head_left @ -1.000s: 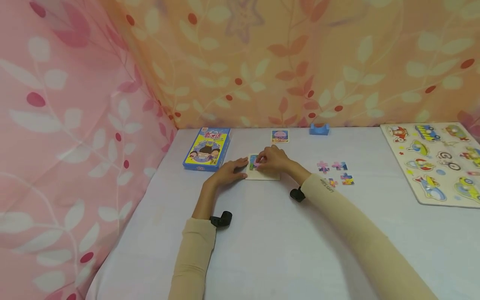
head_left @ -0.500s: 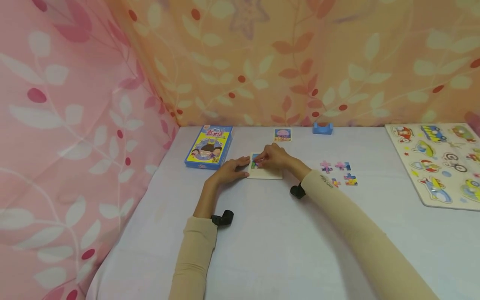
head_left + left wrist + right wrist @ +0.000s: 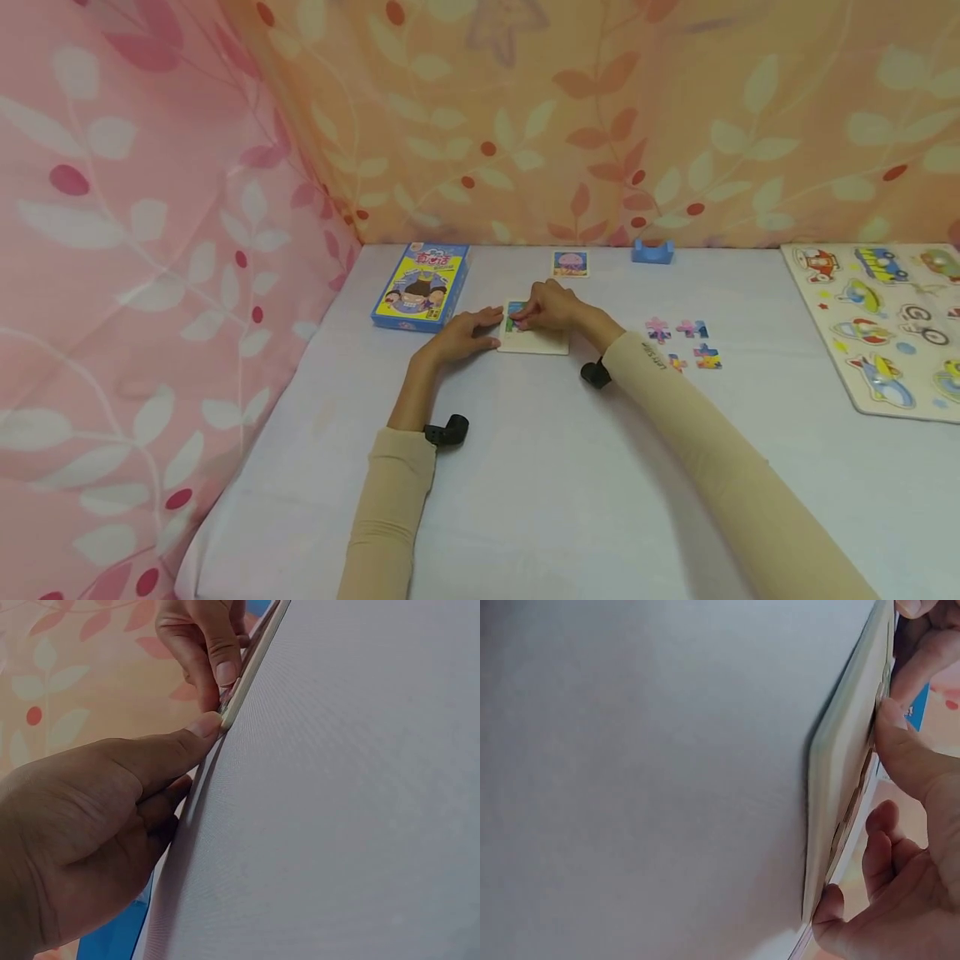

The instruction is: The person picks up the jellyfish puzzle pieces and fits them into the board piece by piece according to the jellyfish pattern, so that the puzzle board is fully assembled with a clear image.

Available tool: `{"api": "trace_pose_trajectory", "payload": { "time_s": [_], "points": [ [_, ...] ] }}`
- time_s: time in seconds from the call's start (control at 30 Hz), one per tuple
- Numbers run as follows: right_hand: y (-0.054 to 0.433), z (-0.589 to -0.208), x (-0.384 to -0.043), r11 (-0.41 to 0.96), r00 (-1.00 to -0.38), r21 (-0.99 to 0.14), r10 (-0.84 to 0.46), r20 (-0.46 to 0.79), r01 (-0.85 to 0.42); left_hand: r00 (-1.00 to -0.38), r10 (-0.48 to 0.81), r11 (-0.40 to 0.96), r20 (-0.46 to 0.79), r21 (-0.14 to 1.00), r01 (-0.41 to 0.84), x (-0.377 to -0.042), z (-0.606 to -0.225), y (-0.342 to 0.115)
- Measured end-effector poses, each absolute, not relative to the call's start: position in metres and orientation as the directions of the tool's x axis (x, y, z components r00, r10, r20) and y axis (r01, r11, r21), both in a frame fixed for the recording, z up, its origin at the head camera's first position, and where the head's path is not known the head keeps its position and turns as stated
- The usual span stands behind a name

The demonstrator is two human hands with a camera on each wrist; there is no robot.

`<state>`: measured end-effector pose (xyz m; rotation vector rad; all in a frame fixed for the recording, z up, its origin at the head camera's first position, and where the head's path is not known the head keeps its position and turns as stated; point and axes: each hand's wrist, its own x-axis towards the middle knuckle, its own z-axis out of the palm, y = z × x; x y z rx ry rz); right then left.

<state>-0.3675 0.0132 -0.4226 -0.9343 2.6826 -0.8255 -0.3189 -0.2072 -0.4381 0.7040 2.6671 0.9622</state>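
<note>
A small cream puzzle board (image 3: 534, 342) lies flat on the white table, with part of a colourful picture in its left side. My left hand (image 3: 459, 336) rests beside it, its thumb touching the board's edge in the left wrist view and its fingers extended. From the right, my right hand (image 3: 555, 307) reaches over the board and pinches a small pinkish jigsaw piece (image 3: 521, 323) against it with thumb and index finger. The right hand covers much of the board's recess. In the right wrist view, the thumb (image 3: 900, 739) bears down at the recess edge.
Several loose jigsaw pieces (image 3: 707, 357) lie to the right. A picture card (image 3: 571, 264) and a blue stand (image 3: 652, 252) sit near the back curtain. To the left is a blue and yellow card box (image 3: 422, 287); a wooden puzzle board (image 3: 847, 367) lies far right.
The view has shifted slightly. Both hands stay at the board, and the right fingers keep working the piece at its left side with only small movement.
</note>
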Motion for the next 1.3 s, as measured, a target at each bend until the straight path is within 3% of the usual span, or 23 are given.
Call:
{"api": "trace_pose_trajectory", "payload": {
  "time_s": [0.3, 0.57, 1.07, 1.3],
  "points": [
    [0.019, -0.425, -0.366, 0.526, -0.737, -0.573, -0.639, 0.221, -0.628, -0.869, 0.491, 0.688, -0.058, 0.638, 0.346, -0.320, -0.439, -0.208],
    [0.011, -0.420, -0.357, 0.690, -0.817, -0.488, -0.569, 0.092, -0.535, -0.874, 0.480, 0.691, -0.072, 0.645, 0.326, -0.320, -0.440, -0.208],
    [0.009, -0.422, -0.361, 0.666, -0.802, -0.511, -0.591, 0.083, -0.544, -0.871, 0.488, 0.680, -0.060, 0.652, 0.336, -0.318, -0.437, -0.208],
    [0.006, -0.421, -0.363, 0.694, -0.805, -0.511, -0.593, -0.007, -0.507, -0.870, 0.490, 0.673, -0.060, 0.660, 0.333, -0.318, -0.436, -0.208]
  ]
}}
